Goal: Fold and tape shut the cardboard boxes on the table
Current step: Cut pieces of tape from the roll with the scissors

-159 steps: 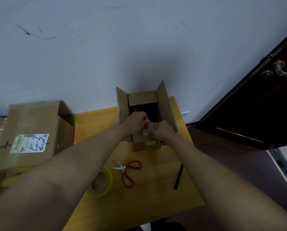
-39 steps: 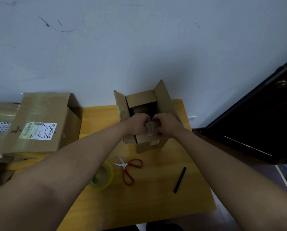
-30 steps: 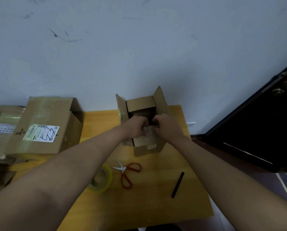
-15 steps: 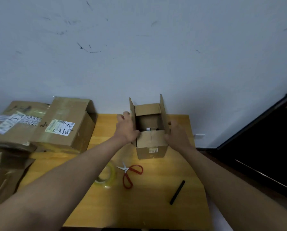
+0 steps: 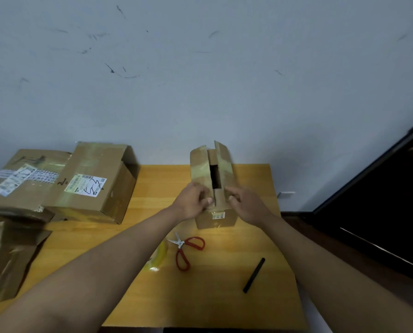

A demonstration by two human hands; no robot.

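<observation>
**Flaps nearly met on the small box**

Head view: small cardboard box stands upright near the far edge of the wooden table, close to the wall. Its two long top flaps are folded inward with a dark slit left open between them. The left hand presses on the left flap at the near end, fingers curled over the cardboard, thumb toward the gap. The right hand rests against the right flap, fingers bent; whether it grips or only pushes is hard to tell. The box's contents are hidden.

Red-handled scissors lie in front of the box. A yellowish tape roll beside them is mostly covered by the left forearm. A black marker lies to the right. Larger taped cartons sit at the left, one cut off by the frame edge. A dark door stands at right.
</observation>
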